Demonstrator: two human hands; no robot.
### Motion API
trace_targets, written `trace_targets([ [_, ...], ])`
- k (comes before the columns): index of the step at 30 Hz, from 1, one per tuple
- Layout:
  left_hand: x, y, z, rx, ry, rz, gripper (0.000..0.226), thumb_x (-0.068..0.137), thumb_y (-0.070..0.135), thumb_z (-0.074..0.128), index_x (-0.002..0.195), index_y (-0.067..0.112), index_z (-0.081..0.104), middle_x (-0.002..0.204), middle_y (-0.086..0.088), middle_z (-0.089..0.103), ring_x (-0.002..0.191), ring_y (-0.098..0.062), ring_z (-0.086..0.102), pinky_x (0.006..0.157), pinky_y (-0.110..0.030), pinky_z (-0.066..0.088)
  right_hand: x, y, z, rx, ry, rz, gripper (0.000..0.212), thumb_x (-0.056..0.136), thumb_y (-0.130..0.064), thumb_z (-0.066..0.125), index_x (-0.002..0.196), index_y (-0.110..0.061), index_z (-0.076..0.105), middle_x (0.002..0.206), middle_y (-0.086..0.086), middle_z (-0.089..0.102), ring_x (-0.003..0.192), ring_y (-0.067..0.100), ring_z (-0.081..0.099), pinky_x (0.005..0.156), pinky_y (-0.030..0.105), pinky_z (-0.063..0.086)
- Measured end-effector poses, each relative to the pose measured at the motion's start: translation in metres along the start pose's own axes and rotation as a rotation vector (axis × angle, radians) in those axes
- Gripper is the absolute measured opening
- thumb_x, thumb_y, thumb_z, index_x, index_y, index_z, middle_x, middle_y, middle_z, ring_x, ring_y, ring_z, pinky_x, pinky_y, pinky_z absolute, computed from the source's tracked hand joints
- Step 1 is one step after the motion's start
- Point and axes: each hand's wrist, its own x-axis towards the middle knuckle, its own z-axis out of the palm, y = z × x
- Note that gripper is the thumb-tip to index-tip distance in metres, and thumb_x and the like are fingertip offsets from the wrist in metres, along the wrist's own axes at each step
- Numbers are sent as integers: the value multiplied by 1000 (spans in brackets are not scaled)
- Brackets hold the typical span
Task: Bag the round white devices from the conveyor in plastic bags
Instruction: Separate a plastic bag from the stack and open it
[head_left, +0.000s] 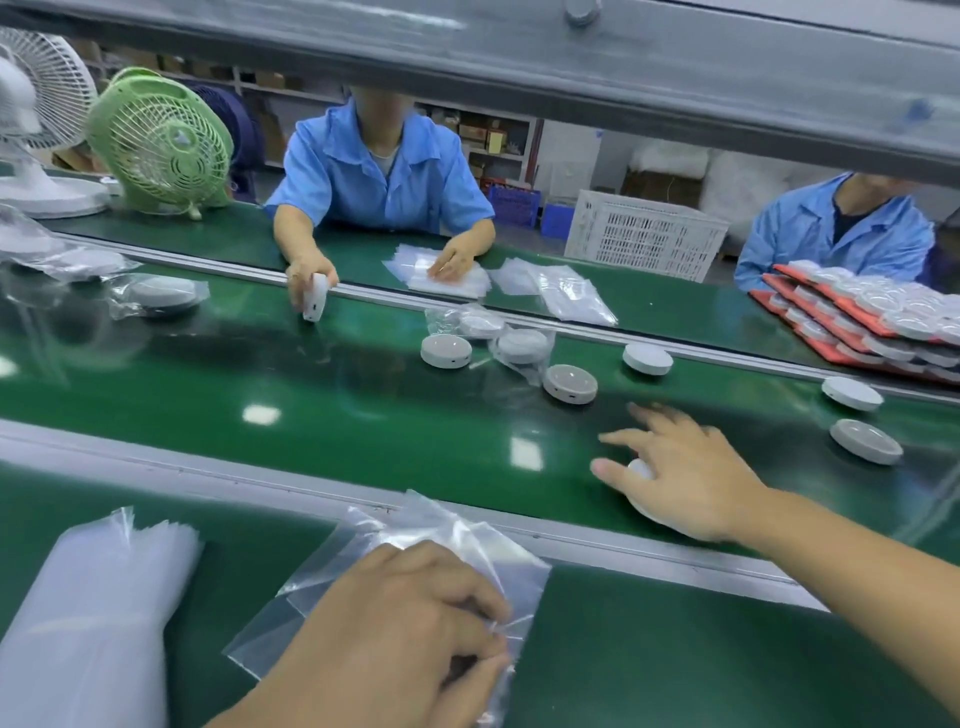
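Two jobs: my left hand (395, 623) grip pinches the clear plastic bag (415, 525), readying it; my right hand (685, 483), grip splayed, covers a round white plastic device (640, 470) for pickup.

A green fan (161, 143) and a white fan (36, 104) stand side by side at the left end of the far table (156, 231). Two people in blue shirts (379, 171) (831, 228) are at its far side. Between them is a white slatted crate (644, 236), with what look like blue crates (514, 205) beyond it.
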Motion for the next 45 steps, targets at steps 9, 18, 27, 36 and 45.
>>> trace_targets([
  [9,0,14,5,-245,267,-258,16,81,57,57,83,54,73,98,45,63,107,12,57,90,-24,49,-89,3,-8,683,398,71,31,77,-51,24,93,-35,43,64,-7,49,62,18,47,55,34,29],
  [18,2,23,2,-523,290,-375,10,87,47,68,86,53,75,87,31,73,88,6,69,79,-12,51,-130,-68,-12,505,691,-825,19,99,-20,72,116,-15,66,117,2,69,104,20,64,89,31,53],
  [27,2,42,9,-783,384,-340,60,60,45,86,115,51,65,105,18,74,88,-3,72,72,-15,54,-140,-120,-17,1480,453,-272,30,69,-63,85,86,-39,79,114,-10,76,119,13,67,95,28,55],
  [36,7,40,10,-801,674,-427,40,76,68,54,90,34,69,90,17,72,82,1,66,73,-27,46,-119,-130,-41,1048,296,-495,41,93,-55,65,73,-25,45,64,-11,44,57,7,40,53,19,34],
  [45,-1,11,0,-4,316,-200,29,89,58,40,113,43,48,116,21,46,109,-3,49,91,-27,41,-23,-79,-39,1133,462,129,45,106,-41,48,65,-26,58,52,-16,54,47,-2,46,48,16,38],
])
